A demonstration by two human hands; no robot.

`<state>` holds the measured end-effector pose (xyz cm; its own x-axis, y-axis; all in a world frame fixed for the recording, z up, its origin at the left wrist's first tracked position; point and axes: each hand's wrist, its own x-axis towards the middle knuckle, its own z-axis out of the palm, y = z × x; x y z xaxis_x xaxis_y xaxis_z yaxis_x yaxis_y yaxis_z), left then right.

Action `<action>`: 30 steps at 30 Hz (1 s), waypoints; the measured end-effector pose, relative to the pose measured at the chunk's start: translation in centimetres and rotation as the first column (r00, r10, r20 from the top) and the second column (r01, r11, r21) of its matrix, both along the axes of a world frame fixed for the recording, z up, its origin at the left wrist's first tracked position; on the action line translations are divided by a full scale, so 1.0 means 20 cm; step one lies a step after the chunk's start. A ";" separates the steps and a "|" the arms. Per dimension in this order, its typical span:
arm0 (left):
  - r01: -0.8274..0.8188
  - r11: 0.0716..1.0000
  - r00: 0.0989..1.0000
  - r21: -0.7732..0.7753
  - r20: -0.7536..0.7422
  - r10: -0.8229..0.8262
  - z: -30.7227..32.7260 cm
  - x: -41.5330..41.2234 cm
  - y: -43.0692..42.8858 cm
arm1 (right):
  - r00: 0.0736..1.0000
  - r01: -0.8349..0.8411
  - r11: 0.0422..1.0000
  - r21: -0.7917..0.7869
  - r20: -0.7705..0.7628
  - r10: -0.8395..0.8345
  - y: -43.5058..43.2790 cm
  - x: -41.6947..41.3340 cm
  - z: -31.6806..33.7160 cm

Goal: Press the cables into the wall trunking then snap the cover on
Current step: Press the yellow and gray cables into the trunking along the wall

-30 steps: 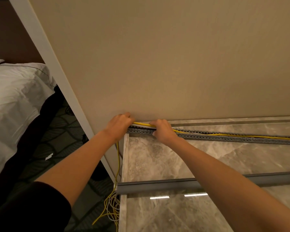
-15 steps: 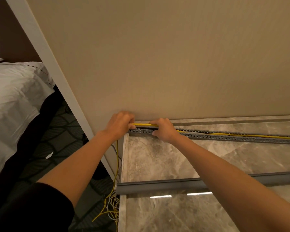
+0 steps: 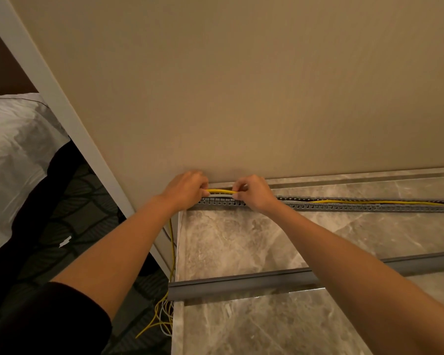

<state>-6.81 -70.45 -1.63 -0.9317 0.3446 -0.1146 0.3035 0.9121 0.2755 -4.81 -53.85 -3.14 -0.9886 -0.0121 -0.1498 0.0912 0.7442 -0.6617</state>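
A grey slotted trunking (image 3: 344,206) runs along the foot of the beige wall, lying on a marble surface. A yellow cable (image 3: 221,191) and a grey one beside it run along the trunking and rise a little above its left end. My left hand (image 3: 186,188) pinches the cables at that left end. My right hand (image 3: 253,192) pinches them a short way to the right. Further right the yellow cable (image 3: 369,201) lies inside the channel. The loose grey cover (image 3: 241,284) lies across the marble nearer me, partly hidden by my right forearm.
The marble surface (image 3: 241,244) ends at its left edge, where yellow and grey cable slack (image 3: 164,313) hangs down over dark patterned carpet (image 3: 62,213). A white wall corner trim (image 3: 62,103) runs diagonally. A bed with white linen (image 3: 13,139) stands at the left.
Both hands have drawn closer together at the trunking's left end, and the short stretch of cable between them now bows up slightly above the channel.
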 end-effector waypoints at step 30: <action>-0.292 0.933 0.955 0.211 0.110 0.274 0.00 0.01 0.15 | 0.988 0.082 0.949 -0.306 0.147 -0.039 0.09 -0.03 -0.01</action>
<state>-6.67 -67.49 -1.68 -0.9857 0.0930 -0.1408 0.0115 0.8695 0.4938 -5.36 -51.97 -3.43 -0.9591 -0.0204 -0.2825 0.2359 0.4943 -0.8367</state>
